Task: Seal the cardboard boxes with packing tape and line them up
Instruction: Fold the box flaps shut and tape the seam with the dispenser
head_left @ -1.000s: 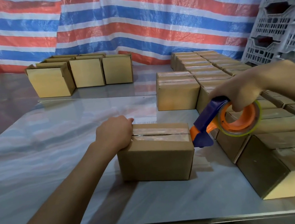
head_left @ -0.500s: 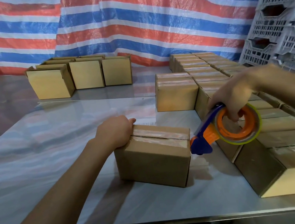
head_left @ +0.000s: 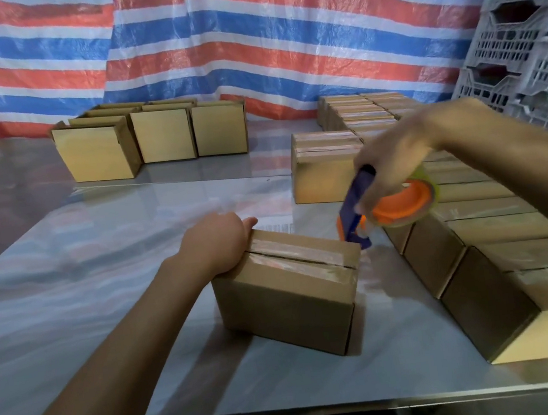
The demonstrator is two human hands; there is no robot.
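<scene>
Fingers [head_left: 384,178] of the right hand [head_left: 397,154] are curled tight through the orange core of the tape dispenser [head_left: 395,211], gripping it. The left hand [head_left: 217,245] clamps the left end of the box [head_left: 290,295], its fingers folded over the top edge and the thumb lying along the far side.

A second ago the dispenser's blue nose sat low against the box's right end face. It has since come up and tipped, and now hangs just beside the top right corner, apart from the cardboard as far as the blur allows. The box has also swung a little on the bench [head_left: 68,284], its right end now nearer the viewer.

A clear strip of tape [head_left: 302,255] runs the length of the centre seam. Whether it is already torn free of the roll cannot be told. By my reading this box is sealed or one tug short of it, and what remains is to slide it over to the row of sealed boxes [head_left: 483,233] standing near on the right. Open boxes [head_left: 160,138] wait at the far left.
</scene>
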